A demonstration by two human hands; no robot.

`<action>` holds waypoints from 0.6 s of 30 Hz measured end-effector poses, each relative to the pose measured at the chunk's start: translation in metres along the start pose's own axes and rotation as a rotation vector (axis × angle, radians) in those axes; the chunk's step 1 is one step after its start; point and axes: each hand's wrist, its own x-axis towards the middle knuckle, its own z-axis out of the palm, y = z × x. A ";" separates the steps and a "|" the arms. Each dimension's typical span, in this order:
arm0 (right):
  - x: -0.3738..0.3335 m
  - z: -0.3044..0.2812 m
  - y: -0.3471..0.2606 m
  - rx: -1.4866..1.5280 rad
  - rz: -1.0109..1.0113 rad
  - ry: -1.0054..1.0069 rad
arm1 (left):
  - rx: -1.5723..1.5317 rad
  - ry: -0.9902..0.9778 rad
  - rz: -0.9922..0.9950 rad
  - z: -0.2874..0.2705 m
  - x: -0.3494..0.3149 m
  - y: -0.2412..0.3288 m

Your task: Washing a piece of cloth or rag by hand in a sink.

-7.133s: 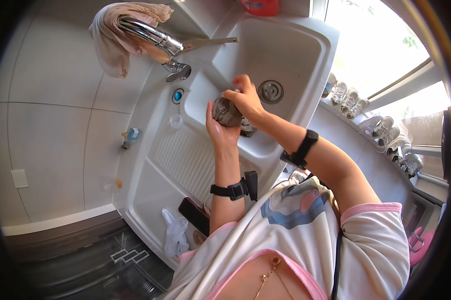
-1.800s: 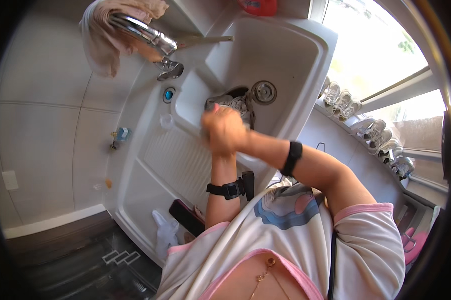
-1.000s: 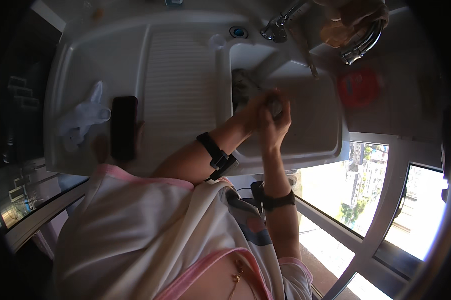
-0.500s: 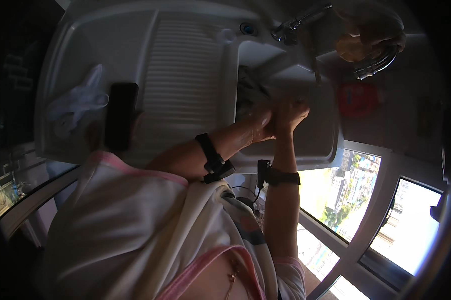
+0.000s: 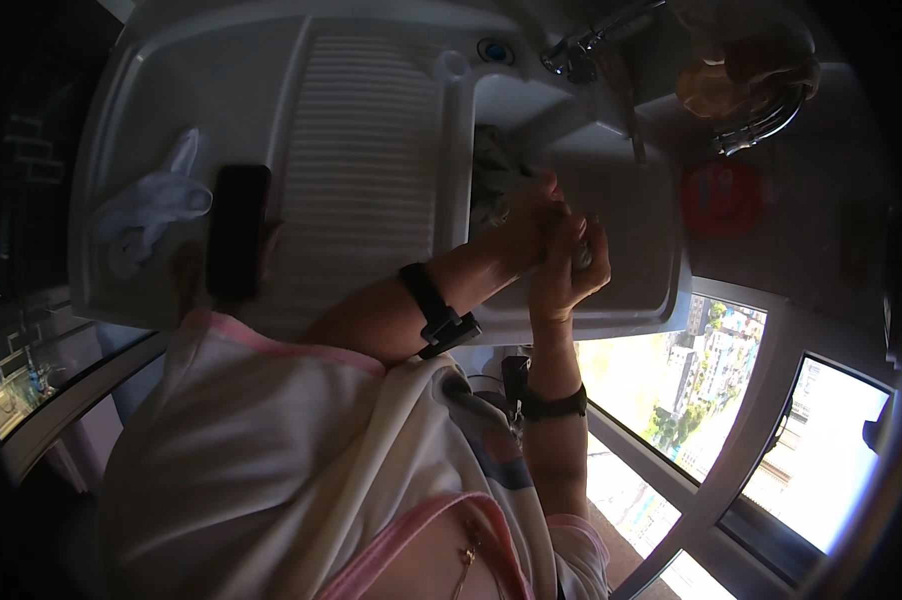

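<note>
Judging by how things lie, the handling is mid-way: one piece is up between the hands and not yet set down. The right hand (image 5: 567, 280) curls its fingers around a small pale bundle (image 5: 582, 257), held over the basin of the laundry sink (image 5: 636, 255). The left hand (image 5: 529, 216) meets it from the side, a finger lifted; in this dim light I can't tell whether its other fingers grasp the bundle or merely press against it, nor quite what the bundle is.

What seems left is the dark-and-pale fabric heap (image 5: 493, 175) in the basin, beside the ribbed washboard (image 5: 361, 150), with neither hand holding it. A white cloth (image 5: 161, 200) lies off to the left, near the black phone (image 5: 239, 232), and a pinkish cloth (image 5: 706, 88) hangs by the chrome spout (image 5: 766, 130); both are out of the hands. Whether any piece is finished doesn't show.
</note>
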 end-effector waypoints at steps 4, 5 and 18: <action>0.005 -0.002 0.000 -0.153 -0.073 0.036 | 0.211 0.004 0.107 -0.008 0.007 -0.014; 0.007 0.000 0.006 -0.154 -0.072 0.042 | 0.216 0.002 0.103 -0.011 0.010 -0.014; 0.018 -0.041 0.054 0.449 1.086 -0.619 | 0.764 0.100 -0.081 0.002 0.011 0.010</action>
